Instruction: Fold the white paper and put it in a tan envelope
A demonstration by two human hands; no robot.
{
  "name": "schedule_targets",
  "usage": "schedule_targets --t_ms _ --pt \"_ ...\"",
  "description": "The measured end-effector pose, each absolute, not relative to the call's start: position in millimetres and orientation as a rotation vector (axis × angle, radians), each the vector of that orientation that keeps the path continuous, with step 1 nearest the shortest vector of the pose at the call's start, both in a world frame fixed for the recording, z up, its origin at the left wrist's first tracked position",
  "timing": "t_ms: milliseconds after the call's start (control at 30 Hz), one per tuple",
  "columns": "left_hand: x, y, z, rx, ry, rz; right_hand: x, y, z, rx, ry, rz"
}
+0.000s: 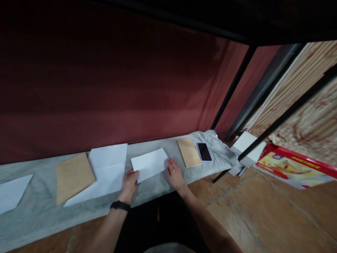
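A white sheet of paper (150, 164), possibly folded, lies at a slant on the grey cloth in front of me. My left hand (130, 182) grips its left end, with the thumb on top and the other fingers partly hidden. At the opposite end, my right hand (174, 173) rests with its fingers stretched out, touching the paper's right edge. Just right of that hand is a tan rectangular piece (189, 152), like a small envelope or card. Left of my left hand, larger white sheets (109, 172) lie partly under a brown paper piece (75, 177).
The narrow table's grey cloth (150, 194) runs along a dark red wall (147, 105). A phone (204, 151) lies near the right end. More white paper (14, 191) is at far left. Black metal posts (233, 89), a white box (249, 146) and a red-yellow printed box (295, 165) stand right.
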State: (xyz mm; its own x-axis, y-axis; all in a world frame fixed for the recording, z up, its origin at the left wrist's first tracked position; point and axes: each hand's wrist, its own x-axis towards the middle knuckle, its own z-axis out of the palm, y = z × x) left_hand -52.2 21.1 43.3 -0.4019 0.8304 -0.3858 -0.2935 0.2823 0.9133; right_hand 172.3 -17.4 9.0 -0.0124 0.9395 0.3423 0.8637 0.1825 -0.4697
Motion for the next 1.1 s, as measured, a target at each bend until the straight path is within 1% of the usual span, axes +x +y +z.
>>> schedule_targets --t_ms 167,333,400,467,533,567,700,733,833,933,1033,1100 --pt "-22.2 -12.9 42.4 0.305 1.362 1.329 145.8 -31.3 7.6 -1.394 -2.064 0.268" --pt "-6.0 -39.9 47.2 0.256 1.199 1.257 142.4 -32.8 2.6 -1.331 -2.101 0.373" --pt "-8.9 -52.3 47.9 0.271 1.160 1.153 150.3 -32.9 1.5 -1.328 -2.093 0.406" --pt "-13.8 -65.5 47.2 0.360 1.151 0.973 159.9 -34.4 1.2 -1.314 -2.103 0.431" --pt "-18.1 -74.2 46.1 0.593 1.184 0.838 168.0 -36.7 1.1 -1.309 -2.124 0.446" --pt "-20.0 -74.8 45.5 0.768 1.217 0.830 170.8 -37.7 0.8 -1.313 -2.133 0.450" --pt "-28.5 -47.1 40.0 1.628 1.308 0.974 174.3 -39.9 -1.4 -1.333 -2.165 0.454" --pt "-31.4 -35.1 37.1 1.801 1.322 0.953 174.2 -40.1 -2.2 -1.334 -2.172 0.450" --pt "-38.0 0.1 25.8 2.190 1.318 0.619 174.2 -40.4 -4.8 -1.334 -2.213 0.440" --pt "-34.8 24.5 16.8 2.445 1.231 0.282 175.1 -40.8 -6.8 -1.339 -2.261 0.435" --pt "-22.4 40.2 14.0 2.544 1.178 0.123 176.1 -40.7 -7.5 -1.344 -2.281 0.435" --pt "-14.9 49.7 13.8 2.552 1.188 0.115 176.8 -40.7 -7.5 -1.335 -2.285 0.446"
